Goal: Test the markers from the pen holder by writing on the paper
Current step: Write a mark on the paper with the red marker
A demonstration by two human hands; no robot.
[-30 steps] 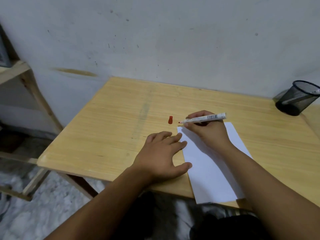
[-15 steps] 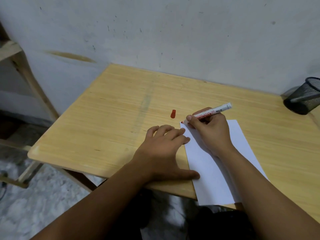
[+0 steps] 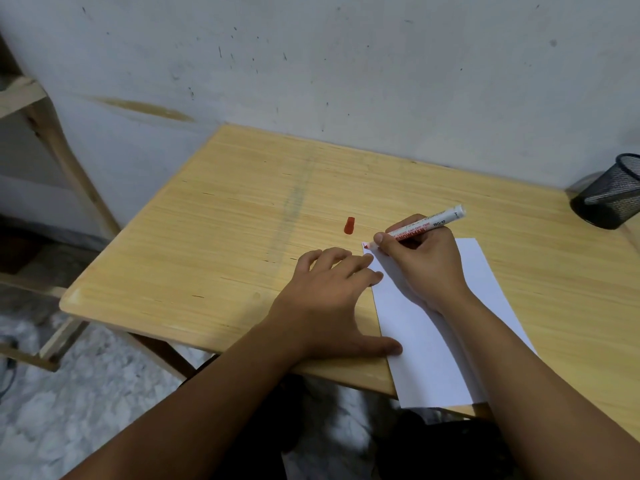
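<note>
On the paper's (image 3: 436, 344) far left corner, the right hand (image 3: 424, 263) grips a white marker (image 3: 424, 225), its red tip touching the sheet beside a small red mark. Left of the paper, the left hand (image 3: 329, 303) lies flat, fingers spread, fingertips and thumb on its edge. Beyond that corner lies the red cap (image 3: 350, 225); far right of the paper stands the mesh pen holder (image 3: 609, 195).

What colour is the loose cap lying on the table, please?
Red; the cap shows in the head view, beside the paper.

The right hand (image 3: 424, 261) grips a white marker (image 3: 424, 225) with its red tip on the far left corner of the paper (image 3: 436, 358). The left hand (image 3: 329, 303) lies flat on the desk (image 3: 225, 244), fingertips touching the paper's edge. A red cap (image 3: 349, 225) lies nearby; a black mesh pen holder (image 3: 611, 192) stands far right.
</note>
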